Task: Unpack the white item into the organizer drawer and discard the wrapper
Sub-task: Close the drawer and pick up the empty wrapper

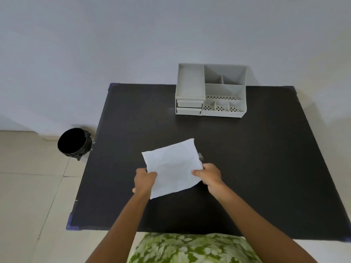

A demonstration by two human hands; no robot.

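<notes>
A flat white paper wrapper (171,166) is held just above the middle of the black table (256,158). My left hand (144,180) grips its near left edge, and my right hand (208,174) pinches its right edge. A small grey piece (200,156) peeks out from behind the wrapper's right side; what it is cannot be told. The grey desk organizer (210,90) stands at the far side of the table against the wall. Its two small drawers (189,107) at the lower left are shut.
A black waste bin (73,143) stands on the tiled floor off the table's left edge. The wall rises right behind the organizer. My green patterned clothing (190,247) shows at the table's near edge.
</notes>
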